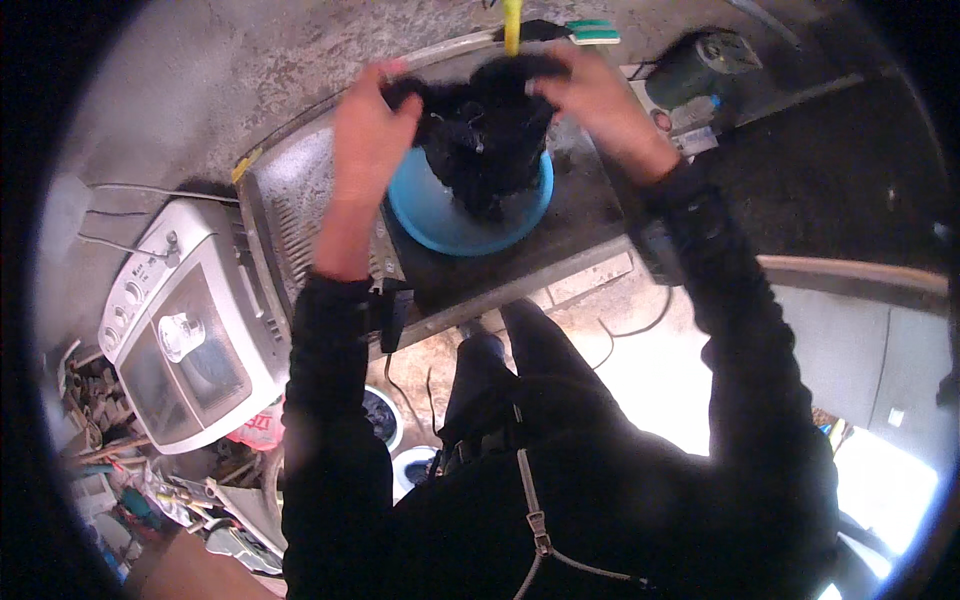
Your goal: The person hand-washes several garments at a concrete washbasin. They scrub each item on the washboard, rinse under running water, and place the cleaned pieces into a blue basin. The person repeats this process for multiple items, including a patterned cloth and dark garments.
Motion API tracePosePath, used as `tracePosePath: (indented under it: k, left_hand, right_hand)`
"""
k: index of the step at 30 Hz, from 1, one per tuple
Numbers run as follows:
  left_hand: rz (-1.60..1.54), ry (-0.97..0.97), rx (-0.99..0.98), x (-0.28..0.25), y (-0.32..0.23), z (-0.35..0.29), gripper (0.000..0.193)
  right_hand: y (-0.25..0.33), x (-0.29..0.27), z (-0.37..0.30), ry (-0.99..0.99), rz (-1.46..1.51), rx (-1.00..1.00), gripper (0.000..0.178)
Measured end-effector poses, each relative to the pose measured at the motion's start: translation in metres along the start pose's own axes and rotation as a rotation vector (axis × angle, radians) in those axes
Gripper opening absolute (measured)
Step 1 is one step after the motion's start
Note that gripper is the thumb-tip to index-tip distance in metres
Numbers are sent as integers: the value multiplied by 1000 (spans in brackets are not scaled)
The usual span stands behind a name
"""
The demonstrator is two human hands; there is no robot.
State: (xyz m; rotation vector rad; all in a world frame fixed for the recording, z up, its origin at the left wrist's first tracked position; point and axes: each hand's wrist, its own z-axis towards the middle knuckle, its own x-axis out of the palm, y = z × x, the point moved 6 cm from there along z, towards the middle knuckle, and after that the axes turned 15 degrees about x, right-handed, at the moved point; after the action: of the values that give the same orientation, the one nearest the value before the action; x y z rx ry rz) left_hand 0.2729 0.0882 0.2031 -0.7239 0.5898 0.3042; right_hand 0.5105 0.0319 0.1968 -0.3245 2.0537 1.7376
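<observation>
Over the blue basin [440, 225], black cloth [480, 135] hanging lengthwise downward, left hand [370, 135] and right hand [595, 100] pinching its top corners.

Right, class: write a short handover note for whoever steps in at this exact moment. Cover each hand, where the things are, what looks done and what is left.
Left hand: gripping the left side of the black cloth, raised.
Right hand: gripping the cloth's right side.
Cloth: bunched, held between both hands right over the blue basin; its lower end hangs into the basin.
Basin: on the grey slab, beside the ribbed board. Whether it holds water cannot be seen.
Washing machine: on the floor to the left, lid shut.
Done: cloth lifted up out of the basin.
Left: cloth not yet put down anywhere.
</observation>
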Motion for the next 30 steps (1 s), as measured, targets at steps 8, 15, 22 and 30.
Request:
tracePosePath:
  k: [8,15,22,30]
  left_hand:
    - [282,528,-310,211,129,-154,44]
    - [215,808,-489,285,177,-215,59]
    - [-154,853,-534,324,224,-252,59]
    - [119,615,-551,241,187,-190,53]
  right_hand:
    - [-229,148,49,23,-639,51,56]
    - [-305,206,62,295,-889,84,61]
    - [-344,231,89,247,-830,-17,37]
    - [-277,150,104,343,-478,147,33]
